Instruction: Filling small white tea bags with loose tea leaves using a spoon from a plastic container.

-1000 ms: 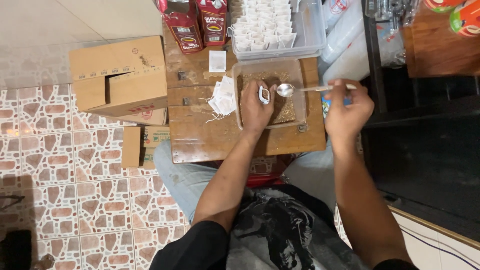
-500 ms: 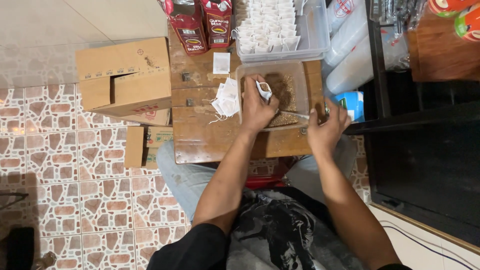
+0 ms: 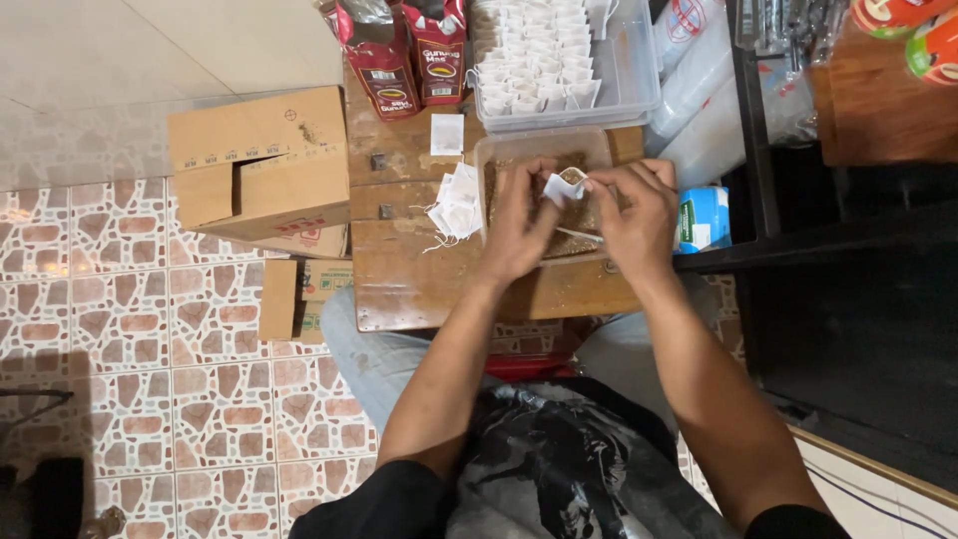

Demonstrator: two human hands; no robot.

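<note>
Floor: glazed tiles (image 3: 120,329) in a red-and-white pebble pattern, plain pale ones beyond.
Table: small wooden table (image 3: 419,284), worn and scratched, front edge hidden by forearms.
Carton: brown cardboard box (image 3: 261,160), flaps open.
Upper tray: clear plastic bin (image 3: 629,70) with rows of white paper bags, cut off at top.
Lower tray: clear tub (image 3: 499,150) of brown loose leaf, mostly covered by hands.
Left hand (image 3: 519,225): pinching small white paper sachet (image 3: 559,187).
Right hand (image 3: 639,215): fingers closed on same sachet, above tub; contents hard to see.
</note>
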